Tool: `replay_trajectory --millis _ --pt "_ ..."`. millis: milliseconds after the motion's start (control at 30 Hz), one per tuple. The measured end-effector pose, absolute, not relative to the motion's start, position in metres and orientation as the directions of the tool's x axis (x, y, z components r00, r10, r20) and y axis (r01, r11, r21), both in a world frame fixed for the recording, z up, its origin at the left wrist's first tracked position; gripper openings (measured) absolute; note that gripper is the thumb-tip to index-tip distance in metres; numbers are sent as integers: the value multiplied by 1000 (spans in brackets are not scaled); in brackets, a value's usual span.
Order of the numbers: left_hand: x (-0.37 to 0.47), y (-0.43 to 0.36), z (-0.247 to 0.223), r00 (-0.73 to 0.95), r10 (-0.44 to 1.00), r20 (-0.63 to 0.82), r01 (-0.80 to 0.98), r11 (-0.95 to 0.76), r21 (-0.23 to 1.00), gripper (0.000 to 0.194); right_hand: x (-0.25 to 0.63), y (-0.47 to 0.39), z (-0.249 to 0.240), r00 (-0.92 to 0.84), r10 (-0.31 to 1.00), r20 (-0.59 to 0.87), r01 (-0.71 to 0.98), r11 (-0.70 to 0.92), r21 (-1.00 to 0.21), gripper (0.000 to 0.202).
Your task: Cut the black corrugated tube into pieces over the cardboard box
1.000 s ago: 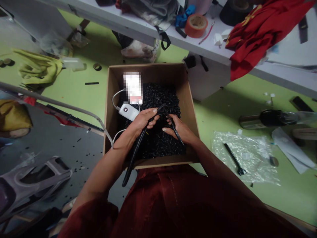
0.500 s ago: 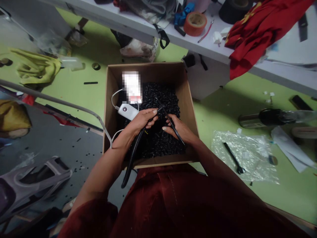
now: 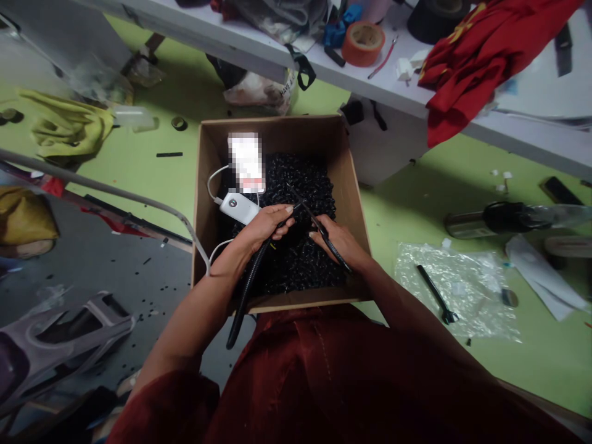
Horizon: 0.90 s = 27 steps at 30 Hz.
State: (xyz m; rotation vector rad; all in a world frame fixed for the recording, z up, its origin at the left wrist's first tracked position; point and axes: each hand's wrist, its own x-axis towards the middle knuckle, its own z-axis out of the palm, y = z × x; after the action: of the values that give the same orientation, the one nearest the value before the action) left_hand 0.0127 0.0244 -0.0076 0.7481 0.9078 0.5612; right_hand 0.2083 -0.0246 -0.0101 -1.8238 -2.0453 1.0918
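My left hand (image 3: 272,223) is closed around a ribbed black corrugated tube (image 3: 250,290), whose long end trails down over the near edge of the box. A short stub of it pokes out past my fingertips. In my right hand (image 3: 335,237) is a pair of dark scissors (image 3: 319,227), blades pointing up and left across the stub. Whether the blades are fully together is too dark to tell. Both hands hover over a cardboard box (image 3: 358,203) holding a heap of small black pieces (image 3: 300,169).
Inside the box lie a phone (image 3: 246,160), its screen blurred, and a white power bank (image 3: 239,208) joined by cables. A grey bench (image 3: 393,86) with orange tape (image 3: 363,44) and red cloth (image 3: 490,68) runs behind. Rightward are a plastic bag (image 3: 481,296) and a metal flask (image 3: 467,223).
The scissor handles have swung slightly right and down in my right hand, and the blades have shifted against the tube's end. My left hand stays almost still.
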Motion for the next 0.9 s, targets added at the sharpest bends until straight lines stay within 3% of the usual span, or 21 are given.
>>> replay_trajectory --millis 200,467,633,900 --pt "12 25 -13 494 714 -497 -104 615 781 23 208 -25 -17 -176 929 -325 844 -27 -536 22" --pt "17 24 -20 400 734 -548 -73 622 780 10 207 -25 -20 -106 950 -295 885 -45 -463 20" --pt "18 23 -16 450 705 -548 -158 666 729 35 208 -23 -16 -83 948 -308 821 -110 -560 22" --pt "15 23 -8 441 753 -488 -314 639 702 39 211 -20 -20 -85 952 -295 694 -156 -703 34"
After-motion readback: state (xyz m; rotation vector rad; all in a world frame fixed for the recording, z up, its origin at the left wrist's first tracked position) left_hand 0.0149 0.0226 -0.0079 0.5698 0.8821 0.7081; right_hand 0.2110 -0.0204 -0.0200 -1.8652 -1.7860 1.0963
